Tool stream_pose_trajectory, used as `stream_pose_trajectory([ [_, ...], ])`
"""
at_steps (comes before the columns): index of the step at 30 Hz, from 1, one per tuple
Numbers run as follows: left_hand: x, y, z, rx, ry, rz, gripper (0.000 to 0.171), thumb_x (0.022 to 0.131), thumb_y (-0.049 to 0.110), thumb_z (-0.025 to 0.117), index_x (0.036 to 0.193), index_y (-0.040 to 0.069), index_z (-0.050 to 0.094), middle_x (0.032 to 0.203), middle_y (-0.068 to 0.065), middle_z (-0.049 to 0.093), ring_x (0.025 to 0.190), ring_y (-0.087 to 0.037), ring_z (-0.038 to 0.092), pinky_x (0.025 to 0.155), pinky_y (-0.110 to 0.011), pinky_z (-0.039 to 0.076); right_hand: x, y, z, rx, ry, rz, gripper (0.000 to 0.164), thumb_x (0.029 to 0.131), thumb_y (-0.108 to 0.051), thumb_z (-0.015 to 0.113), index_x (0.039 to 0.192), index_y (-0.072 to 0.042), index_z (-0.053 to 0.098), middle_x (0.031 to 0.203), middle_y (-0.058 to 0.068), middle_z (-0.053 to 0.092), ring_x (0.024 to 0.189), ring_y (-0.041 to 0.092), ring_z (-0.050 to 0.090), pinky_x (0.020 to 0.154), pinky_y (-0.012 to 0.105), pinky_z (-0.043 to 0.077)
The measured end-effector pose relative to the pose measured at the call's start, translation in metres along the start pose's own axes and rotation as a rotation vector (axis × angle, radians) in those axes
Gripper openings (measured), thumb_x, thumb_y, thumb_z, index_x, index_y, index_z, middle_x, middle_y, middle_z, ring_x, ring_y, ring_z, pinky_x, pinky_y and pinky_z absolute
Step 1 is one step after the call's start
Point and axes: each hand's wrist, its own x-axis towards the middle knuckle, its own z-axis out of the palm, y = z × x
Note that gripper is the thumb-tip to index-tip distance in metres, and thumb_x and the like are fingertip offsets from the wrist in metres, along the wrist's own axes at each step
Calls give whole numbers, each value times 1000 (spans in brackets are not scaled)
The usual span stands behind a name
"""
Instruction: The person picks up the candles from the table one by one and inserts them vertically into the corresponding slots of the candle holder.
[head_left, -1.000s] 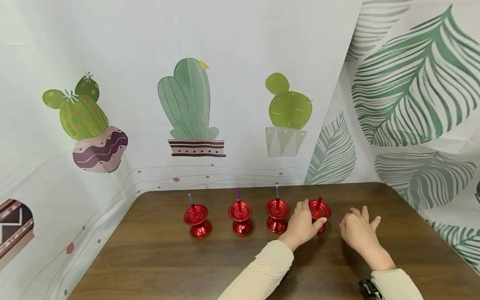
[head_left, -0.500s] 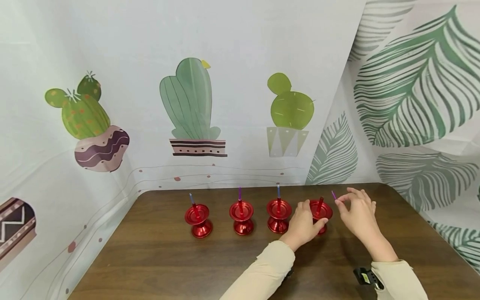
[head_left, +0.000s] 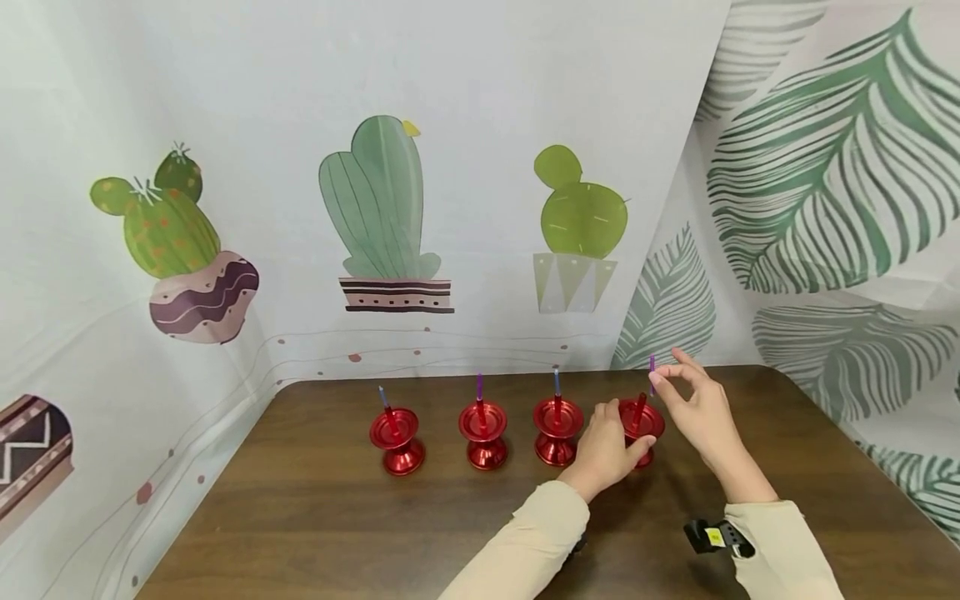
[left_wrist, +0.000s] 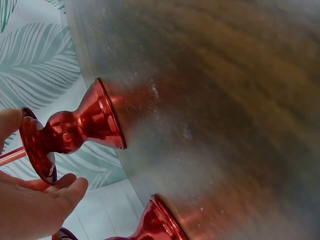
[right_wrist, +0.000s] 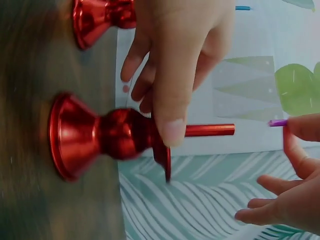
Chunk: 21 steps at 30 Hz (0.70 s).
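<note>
My left hand (head_left: 603, 450) holds the rim of the rightmost red candle holder (right_wrist: 125, 132), thumb on the near side and fingers round the far side. This holder stands upright on the table, and its thin red tube (right_wrist: 212, 130) has nothing in its top. Between thumb and forefinger my right hand (head_left: 701, 408) pinches a slim purple candle (head_left: 652, 363), upright and just above the tube. The right wrist view shows the candle's lower end lined up with the tube, a gap between them. In the left wrist view the left fingers (left_wrist: 70, 192) lie along the holder's dish.
To the left stand three more red holders in a row: one with a blue candle (head_left: 557, 383), one with a purple candle (head_left: 480, 387), one with a blue candle (head_left: 383, 398). The brown wooden table (head_left: 337, 533) ends at a cactus-print cloth (head_left: 480, 208).
My right hand has risen from the table's right side and moved left, turning the purple candle upright over the holder's tube. My left hand has kept its hold on the holder.
</note>
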Motion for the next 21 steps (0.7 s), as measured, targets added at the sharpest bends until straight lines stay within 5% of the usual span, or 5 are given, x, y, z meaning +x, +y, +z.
stream_pose_trajectory([
  [10, 1, -2, 4, 2, 11, -4, 67, 86, 44, 70, 134, 4, 47, 115, -6, 55, 105, -12, 57, 87, -24, 51, 6, 22, 13, 138, 8, 91, 30, 95, -16, 61, 106, 12, 58, 151, 27, 29, 142, 45, 16, 108, 68, 9],
  [17, 1, -1, 5, 0, 5, -11, 68, 86, 45, 69, 136, 4, 46, 117, -6, 55, 106, -12, 57, 88, -24, 51, 4, 30, 17, 120, -1, 50, 27, 95, -11, 61, 104, 14, 58, 149, 30, 29, 140, 48, 18, 107, 69, 10],
  [21, 0, -1, 4, 10, 2, -10, 68, 87, 45, 68, 136, 4, 45, 119, -6, 55, 107, -13, 56, 88, -25, 51, 2, 35, 20, 54, 9, -44, 17, 92, -6, 63, 98, 10, 59, 146, 32, 34, 137, 50, 23, 104, 71, 18],
])
